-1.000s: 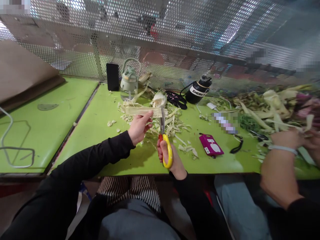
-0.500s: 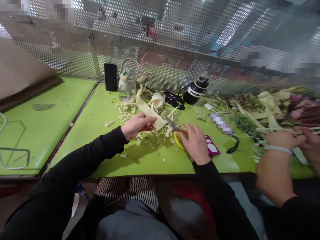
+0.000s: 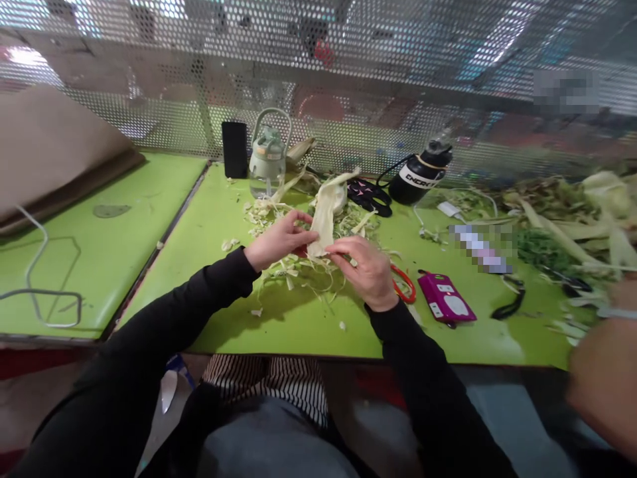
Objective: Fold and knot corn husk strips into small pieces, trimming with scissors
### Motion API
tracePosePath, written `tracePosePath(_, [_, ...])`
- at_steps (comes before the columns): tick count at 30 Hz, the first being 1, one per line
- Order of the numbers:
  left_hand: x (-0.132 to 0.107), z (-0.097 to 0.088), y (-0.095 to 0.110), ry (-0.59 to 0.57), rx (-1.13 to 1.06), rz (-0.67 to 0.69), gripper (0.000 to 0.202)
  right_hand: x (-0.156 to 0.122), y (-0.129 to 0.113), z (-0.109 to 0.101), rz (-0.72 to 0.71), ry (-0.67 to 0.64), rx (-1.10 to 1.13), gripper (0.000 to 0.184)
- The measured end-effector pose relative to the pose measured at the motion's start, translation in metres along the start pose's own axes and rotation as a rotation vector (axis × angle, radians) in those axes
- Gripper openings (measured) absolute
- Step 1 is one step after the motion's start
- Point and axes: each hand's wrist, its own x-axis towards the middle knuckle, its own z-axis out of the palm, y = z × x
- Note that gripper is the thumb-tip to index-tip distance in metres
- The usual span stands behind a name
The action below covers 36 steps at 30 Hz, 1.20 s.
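Observation:
A pale corn husk (image 3: 324,216) stands up between my hands, its lower end pinched by both. My left hand (image 3: 283,240) is closed on its left edge, thumb in front. With fingertips together, my right hand (image 3: 365,269) grips the lower right corner. The scissors (image 3: 404,285) lie on the table just right of my right hand, which hides most of them; an orange-red handle loop shows. Husk scraps (image 3: 286,269) are heaped under and around my hands. Behind the held husk is a rounded whitish bundle (image 3: 340,198), partly covered.
A pale green bottle (image 3: 267,162), a black phone (image 3: 234,149) and a black bottle (image 3: 421,174) stand along the perforated screen. A purple box (image 3: 446,297) lies to the right. Another person's arm (image 3: 604,378) is at the right edge, near a large husk pile (image 3: 572,219).
My right hand has let go of the scissors, leaving them on the table, and has moved left to grip the husk. The husk is now more upright. The view has shifted.

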Motion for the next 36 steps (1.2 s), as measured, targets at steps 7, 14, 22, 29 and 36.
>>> tracePosePath(7, [0.001, 0.0, -0.004, -0.16, 0.082, 0.142, 0.029, -0.003, 0.008, 0.013, 0.208, 0.051, 0.03, 0.008])
tracePosePath(14, [-0.002, 0.008, -0.013, -0.105, 0.049, 0.175, 0.009, -0.009, 0.007, 0.011, 0.265, 0.129, 0.175, 0.013])
tracePosePath(22, [-0.011, 0.02, -0.007, -0.047, -0.092, 0.06, 0.015, -0.008, -0.006, 0.009, 0.456, 0.198, 0.527, 0.016])
tracePosePath(29, [-0.01, 0.02, -0.009, -0.054, -0.123, 0.018, 0.01, -0.008, -0.005, 0.01, 0.379, 0.187, 0.471, 0.011])
tracePosePath(36, [-0.006, 0.014, -0.008, -0.042, -0.18, -0.212, 0.006, -0.008, 0.004, 0.012, 0.241, 0.206, 0.285, 0.004])
